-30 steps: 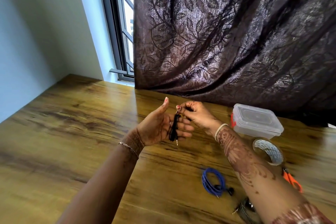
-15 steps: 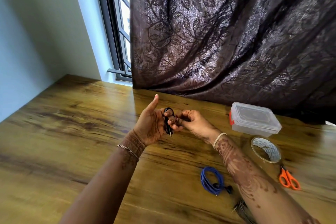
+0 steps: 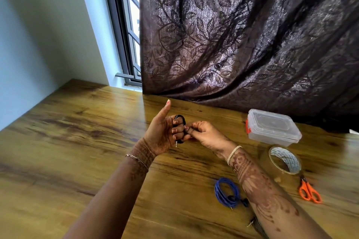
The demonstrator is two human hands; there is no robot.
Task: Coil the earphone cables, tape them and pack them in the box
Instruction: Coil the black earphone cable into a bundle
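Note:
My left hand [image 3: 163, 134] holds a small coil of black earphone cable [image 3: 180, 118] above the wooden table [image 3: 77, 141], fingers curled round it and thumb pointing up. The metal jack hangs below the fingers. My right hand [image 3: 206, 134] meets it from the right and pinches the cable's end at the coil. A coiled blue earphone cable [image 3: 226, 192] lies on the table by my right forearm. The clear plastic box [image 3: 272, 129] with its lid on stands at the right. A roll of brown tape [image 3: 282, 161] lies in front of it.
Orange scissors [image 3: 308, 193] lie right of the tape roll. Another cable end [image 3: 252, 224] shows under my right forearm, mostly hidden. A dark leaf-patterned curtain [image 3: 242, 35] hangs behind the table, with a window [image 3: 132, 25] and a wall to the left.
The black cable, hanging long over my left fingers a second ago, is now a tight coil gripped by those fingers. My right hand has moved in close against it.

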